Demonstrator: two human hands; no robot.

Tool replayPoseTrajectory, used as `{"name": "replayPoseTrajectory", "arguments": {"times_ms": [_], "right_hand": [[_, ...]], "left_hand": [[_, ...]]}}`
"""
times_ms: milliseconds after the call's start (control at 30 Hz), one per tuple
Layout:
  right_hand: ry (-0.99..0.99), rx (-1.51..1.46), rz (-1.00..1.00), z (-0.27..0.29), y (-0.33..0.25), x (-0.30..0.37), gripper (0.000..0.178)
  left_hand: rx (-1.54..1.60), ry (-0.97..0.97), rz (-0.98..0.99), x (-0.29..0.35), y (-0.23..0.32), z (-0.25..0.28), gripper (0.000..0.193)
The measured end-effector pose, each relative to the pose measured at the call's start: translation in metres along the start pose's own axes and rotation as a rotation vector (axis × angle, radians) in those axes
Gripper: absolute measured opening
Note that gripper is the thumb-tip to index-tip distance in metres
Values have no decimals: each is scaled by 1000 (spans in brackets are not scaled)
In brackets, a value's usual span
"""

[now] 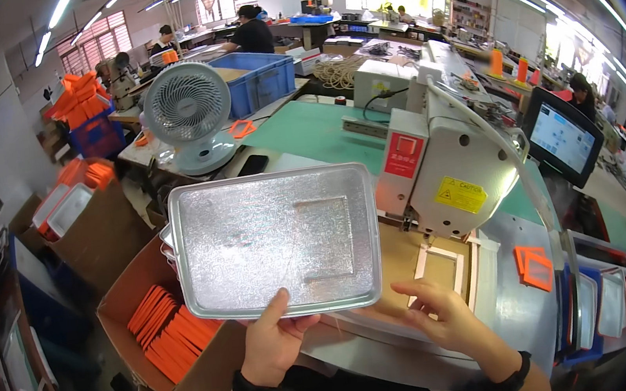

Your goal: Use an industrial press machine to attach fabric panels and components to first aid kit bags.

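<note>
My left hand grips the lower edge of a silver, foil-like rectangular panel, thumb on its face. The panel has rounded corners, a raised light border and a stitched rectangular outline on its right half. It is held up over the table's front edge. My right hand holds nothing; its fingers are apart and slightly bent, just right of the panel. Beyond that hand, a white rectangular frame lies on a tan plate under the head of a sewing machine.
Left and below stands a cardboard box with stacked orange pieces. A fan, phone and blue crate are behind the panel. Orange frames lie at right, near a screen and a bin of panels.
</note>
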State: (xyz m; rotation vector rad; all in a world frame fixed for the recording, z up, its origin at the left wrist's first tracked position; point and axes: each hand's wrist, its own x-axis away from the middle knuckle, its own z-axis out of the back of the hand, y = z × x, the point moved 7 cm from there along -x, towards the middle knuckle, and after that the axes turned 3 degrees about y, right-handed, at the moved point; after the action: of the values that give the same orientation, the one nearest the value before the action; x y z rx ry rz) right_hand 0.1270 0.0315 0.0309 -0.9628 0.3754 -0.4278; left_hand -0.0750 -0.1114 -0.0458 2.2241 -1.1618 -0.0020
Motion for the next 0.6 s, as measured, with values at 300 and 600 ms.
{"name": "replayPoseTrajectory", "arguments": {"times_ms": [300,600], "right_hand": [[-47,116,76,1,-23,20,38],[54,-15,19,5,-3,22,31]], "left_hand": [[58,-29,71,-6,0,3,30],[106,-68,40,-8,2,3,32]]}}
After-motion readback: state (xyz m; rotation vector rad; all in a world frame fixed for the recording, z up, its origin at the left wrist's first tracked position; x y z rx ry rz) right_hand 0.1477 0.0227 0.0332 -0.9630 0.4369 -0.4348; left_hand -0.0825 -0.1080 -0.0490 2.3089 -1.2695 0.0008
